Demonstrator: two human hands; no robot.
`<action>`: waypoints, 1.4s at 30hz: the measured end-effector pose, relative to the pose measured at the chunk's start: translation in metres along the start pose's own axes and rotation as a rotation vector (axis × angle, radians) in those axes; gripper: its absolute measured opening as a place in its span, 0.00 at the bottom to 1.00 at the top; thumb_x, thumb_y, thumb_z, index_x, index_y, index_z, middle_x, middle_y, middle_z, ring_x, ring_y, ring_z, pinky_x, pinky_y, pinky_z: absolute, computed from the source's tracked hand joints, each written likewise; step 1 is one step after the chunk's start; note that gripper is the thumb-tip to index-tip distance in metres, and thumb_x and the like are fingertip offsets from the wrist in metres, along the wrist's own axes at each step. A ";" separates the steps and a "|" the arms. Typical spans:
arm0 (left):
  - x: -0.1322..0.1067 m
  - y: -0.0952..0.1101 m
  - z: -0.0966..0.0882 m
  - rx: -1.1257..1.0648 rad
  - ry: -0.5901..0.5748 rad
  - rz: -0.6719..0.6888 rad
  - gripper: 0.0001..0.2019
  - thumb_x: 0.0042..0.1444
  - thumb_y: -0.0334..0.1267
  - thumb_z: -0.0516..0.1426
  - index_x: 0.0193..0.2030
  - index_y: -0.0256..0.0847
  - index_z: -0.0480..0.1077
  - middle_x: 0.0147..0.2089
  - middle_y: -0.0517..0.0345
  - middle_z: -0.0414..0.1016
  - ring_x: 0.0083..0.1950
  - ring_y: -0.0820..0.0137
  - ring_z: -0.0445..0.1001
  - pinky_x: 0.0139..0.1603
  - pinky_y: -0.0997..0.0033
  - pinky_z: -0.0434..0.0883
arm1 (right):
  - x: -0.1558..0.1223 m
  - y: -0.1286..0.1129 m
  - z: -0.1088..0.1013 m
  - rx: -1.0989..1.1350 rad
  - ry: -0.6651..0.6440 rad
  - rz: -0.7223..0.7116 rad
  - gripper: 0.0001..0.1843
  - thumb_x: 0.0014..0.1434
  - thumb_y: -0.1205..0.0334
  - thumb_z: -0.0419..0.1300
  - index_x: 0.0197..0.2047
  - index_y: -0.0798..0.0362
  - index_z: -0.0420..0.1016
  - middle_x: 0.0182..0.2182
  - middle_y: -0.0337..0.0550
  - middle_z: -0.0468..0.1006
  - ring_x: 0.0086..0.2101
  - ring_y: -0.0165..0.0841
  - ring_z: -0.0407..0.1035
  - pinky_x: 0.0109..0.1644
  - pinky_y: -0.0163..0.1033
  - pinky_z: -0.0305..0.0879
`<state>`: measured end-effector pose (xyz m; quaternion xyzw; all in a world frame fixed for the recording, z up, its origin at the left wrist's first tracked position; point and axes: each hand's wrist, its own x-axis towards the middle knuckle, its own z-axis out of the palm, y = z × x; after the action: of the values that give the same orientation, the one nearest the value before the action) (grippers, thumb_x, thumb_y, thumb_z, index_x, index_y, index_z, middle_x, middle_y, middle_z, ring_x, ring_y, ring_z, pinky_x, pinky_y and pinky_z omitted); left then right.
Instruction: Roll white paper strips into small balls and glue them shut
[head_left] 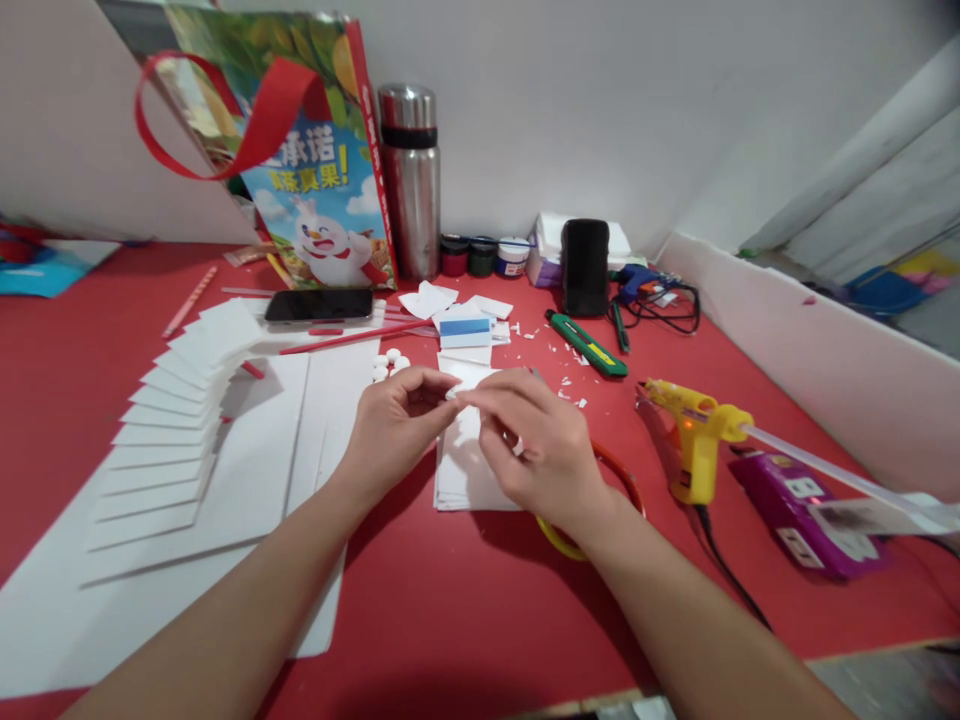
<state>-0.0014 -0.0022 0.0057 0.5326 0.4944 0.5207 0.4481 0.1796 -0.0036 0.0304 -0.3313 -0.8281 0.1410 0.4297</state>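
My left hand (405, 422) pinches a small white piece (451, 393) between thumb and index finger. The fingertips of my right hand (538, 440) are drawn together at the same piece; whatever they grip is too small to make out. Below both hands lies a stack of white paper (469, 480). Several small white balls (390, 362) sit just beyond my left hand. Partly hidden under my right wrist are scissors with red and yellow handles (626, 472).
Left, fanned white cards form a curved stair (161, 430) on white sheets. A yellow glue gun (701, 440) stands right, beside a purple box (810, 510). Behind are a green cutter (586, 343), phone (319, 305), steel flask (411, 180), paint jars (481, 257) and printed bag (322, 190).
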 end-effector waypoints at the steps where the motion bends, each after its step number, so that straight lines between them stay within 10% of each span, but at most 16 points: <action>1: 0.000 0.000 0.000 -0.022 -0.010 -0.010 0.12 0.52 0.40 0.69 0.41 0.38 0.79 0.36 0.54 0.81 0.36 0.67 0.79 0.40 0.67 0.75 | 0.001 0.000 0.000 0.084 0.037 0.089 0.13 0.62 0.72 0.56 0.47 0.51 0.76 0.43 0.46 0.79 0.37 0.32 0.74 0.38 0.39 0.72; 9: -0.002 0.002 0.000 -0.114 -0.075 -0.059 0.16 0.53 0.40 0.69 0.46 0.38 0.79 0.42 0.52 0.82 0.40 0.65 0.81 0.45 0.65 0.76 | 0.010 0.010 -0.001 0.660 0.171 0.711 0.13 0.54 0.57 0.71 0.29 0.54 0.74 0.18 0.35 0.74 0.19 0.25 0.66 0.24 0.33 0.60; 24: -0.002 0.009 0.001 -0.176 -0.117 -0.109 0.14 0.52 0.36 0.69 0.46 0.38 0.80 0.37 0.53 0.84 0.39 0.66 0.83 0.44 0.67 0.78 | 0.007 0.018 0.002 0.875 0.190 0.716 0.21 0.66 0.50 0.61 0.24 0.53 0.68 0.19 0.33 0.68 0.15 0.21 0.59 0.19 0.32 0.51; 28: -0.003 0.008 0.000 -0.243 -0.108 -0.121 0.13 0.54 0.38 0.68 0.46 0.38 0.80 0.37 0.53 0.84 0.38 0.67 0.83 0.44 0.66 0.79 | 0.008 0.018 0.002 0.779 0.232 0.661 0.03 0.60 0.62 0.65 0.37 0.52 0.78 0.31 0.38 0.78 0.24 0.24 0.68 0.25 0.32 0.61; 42: -0.002 0.012 0.002 -0.286 -0.132 -0.138 0.13 0.54 0.37 0.68 0.45 0.37 0.79 0.34 0.55 0.83 0.35 0.70 0.81 0.44 0.68 0.78 | 0.002 0.015 0.006 0.304 0.107 0.272 0.16 0.61 0.74 0.57 0.41 0.48 0.84 0.37 0.41 0.79 0.32 0.28 0.72 0.33 0.35 0.68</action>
<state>0.0008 -0.0055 0.0169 0.4611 0.4203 0.5176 0.5855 0.1806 0.0091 0.0205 -0.3785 -0.7210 0.3031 0.4950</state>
